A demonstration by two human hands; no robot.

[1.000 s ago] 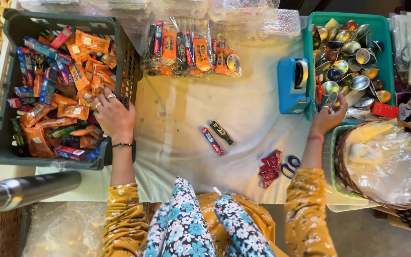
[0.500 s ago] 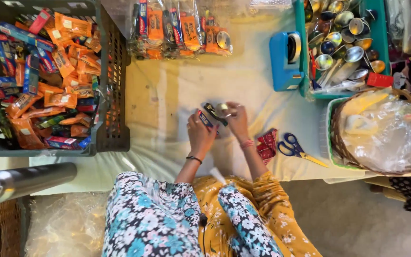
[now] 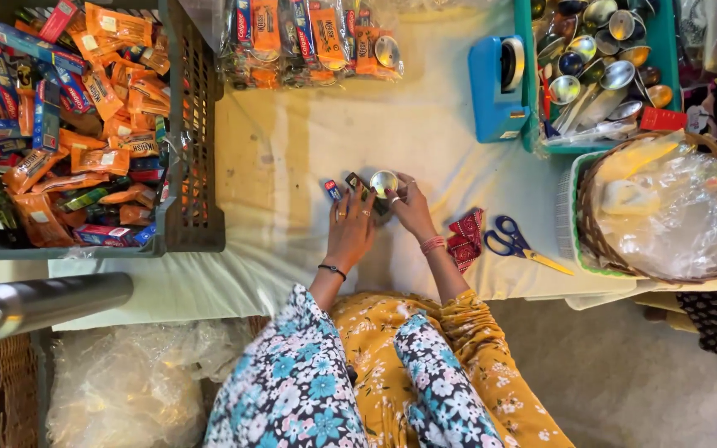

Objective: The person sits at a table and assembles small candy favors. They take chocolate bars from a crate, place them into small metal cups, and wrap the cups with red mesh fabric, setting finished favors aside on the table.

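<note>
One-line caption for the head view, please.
Both hands, left hand and right hand, hold a small steel bowl over the cloth-covered table, beside scissors.

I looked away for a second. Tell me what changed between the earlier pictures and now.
Both hands came in from the sides to the middle of the cloth. The left hand left the dark crate and now rests on the small packets; the right hand left the green tray and now holds a small steel bowl. Scissors, tape dispenser and basket stayed put.
</note>
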